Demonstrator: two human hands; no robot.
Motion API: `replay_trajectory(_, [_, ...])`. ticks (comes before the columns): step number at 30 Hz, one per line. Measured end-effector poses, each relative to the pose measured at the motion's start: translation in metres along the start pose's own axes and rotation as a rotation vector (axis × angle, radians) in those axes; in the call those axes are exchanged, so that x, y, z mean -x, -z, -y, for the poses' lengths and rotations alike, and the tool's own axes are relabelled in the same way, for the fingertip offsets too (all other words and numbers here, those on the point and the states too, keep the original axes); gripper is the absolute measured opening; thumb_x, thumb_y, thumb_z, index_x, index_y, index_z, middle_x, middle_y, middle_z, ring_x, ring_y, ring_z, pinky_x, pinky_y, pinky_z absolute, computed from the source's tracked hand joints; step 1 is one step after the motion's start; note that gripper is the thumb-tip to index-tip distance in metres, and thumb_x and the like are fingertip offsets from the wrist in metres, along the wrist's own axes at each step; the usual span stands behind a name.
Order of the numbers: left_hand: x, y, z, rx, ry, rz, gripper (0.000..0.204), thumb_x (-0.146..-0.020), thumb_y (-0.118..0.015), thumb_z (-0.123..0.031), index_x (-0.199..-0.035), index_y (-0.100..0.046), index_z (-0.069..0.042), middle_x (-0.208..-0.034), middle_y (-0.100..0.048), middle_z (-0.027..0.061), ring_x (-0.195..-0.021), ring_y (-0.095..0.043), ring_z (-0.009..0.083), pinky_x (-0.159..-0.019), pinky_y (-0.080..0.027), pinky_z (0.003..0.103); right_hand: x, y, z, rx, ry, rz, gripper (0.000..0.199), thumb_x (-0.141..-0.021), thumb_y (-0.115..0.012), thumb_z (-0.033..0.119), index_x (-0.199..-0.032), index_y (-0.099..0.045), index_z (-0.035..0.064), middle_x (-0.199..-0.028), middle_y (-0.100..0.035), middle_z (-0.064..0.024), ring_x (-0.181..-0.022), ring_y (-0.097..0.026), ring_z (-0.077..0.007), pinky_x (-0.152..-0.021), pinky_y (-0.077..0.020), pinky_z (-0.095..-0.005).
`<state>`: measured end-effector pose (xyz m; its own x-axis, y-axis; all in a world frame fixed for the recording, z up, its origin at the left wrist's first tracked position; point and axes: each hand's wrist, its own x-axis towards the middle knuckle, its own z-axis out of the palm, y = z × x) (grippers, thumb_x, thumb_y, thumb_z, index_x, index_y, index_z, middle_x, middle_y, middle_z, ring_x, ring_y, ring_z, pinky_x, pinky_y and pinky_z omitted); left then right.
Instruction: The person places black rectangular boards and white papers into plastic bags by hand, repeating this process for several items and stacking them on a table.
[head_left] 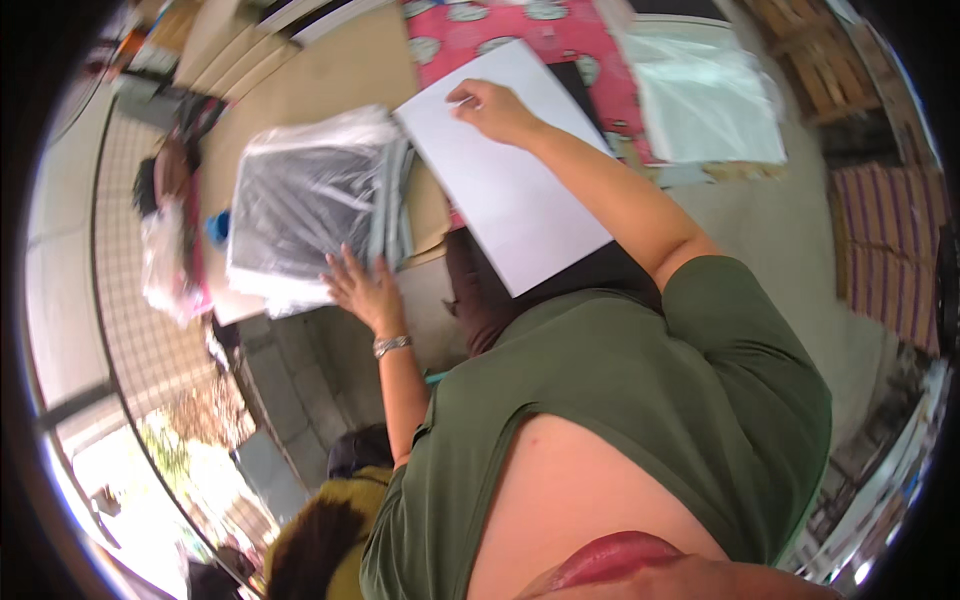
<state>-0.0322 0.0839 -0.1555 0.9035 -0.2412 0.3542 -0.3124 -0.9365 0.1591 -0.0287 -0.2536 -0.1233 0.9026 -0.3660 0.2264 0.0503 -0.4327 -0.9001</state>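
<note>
A large white sheet (520, 200) lies at a slant in front of me, its near end over my lap. My right hand (490, 112) is over its far part, fingers curled in a pinch; what they hold, if anything, is too small to make out. At the near edge of a stack of dark flat pieces in clear plastic (310, 195), my left hand (365, 295) rests with its fingers spread. Grey edges of the stack's pieces show along its right side.
A pink patterned cloth (460, 45) lies beyond the sheet. To the far right is a pale plastic-covered stack (705, 95). Cardboard (360, 65) covers the surface behind the wrapped stack. A striped bundle (890, 250) stands at the right, and a blue round object (217, 228) sits at the left.
</note>
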Motion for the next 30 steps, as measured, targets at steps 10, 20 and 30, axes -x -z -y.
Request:
replay_trajectory(10, [-0.014,-0.009,-0.01,-0.012,0.003,-0.024,0.02,-0.079,-0.058,-0.017,-0.096,-0.068,-0.016,-0.1,-0.059,0.0017,-0.094,-0.051,0.0243,-0.081,-0.039,0.039,0.139,0.321,-0.166,1.037,-0.569,-0.433,0.03,-0.077,-0.057,0.019,-0.106,-0.058,0.0094,-0.11,-0.056,-0.0177,-0.096,-0.056,-0.0334,-0.082,-0.0459,-0.0388])
replay_trajectory(20, [-0.007,0.033,-0.077,0.258,-0.169,-0.15,0.01,-0.075,-0.062,-0.014,-0.084,-0.067,-0.013,-0.095,-0.059,-0.0008,-0.097,-0.047,0.0222,-0.086,-0.032,0.04,0.145,0.316,-0.099,0.133,-0.628,0.247,0.022,-0.077,-0.063,0.023,-0.077,-0.062,0.0017,-0.071,-0.061,-0.0031,-0.059,-0.046,-0.0068,-0.059,-0.0419,-0.0246])
replay_trajectory(30, [-0.002,0.059,-0.082,0.373,-0.312,-0.143,0.012,-0.074,-0.063,-0.005,-0.085,-0.065,-0.008,-0.089,-0.06,0.0038,-0.089,-0.052,0.0242,-0.083,-0.037,0.038,0.093,0.487,-0.227,1.22,-0.397,-0.992,0.062,-0.073,-0.065,0.038,-0.117,-0.047,-0.0022,-0.112,-0.054,-0.0208,-0.099,-0.055,-0.0328,-0.084,-0.0438,-0.0418])
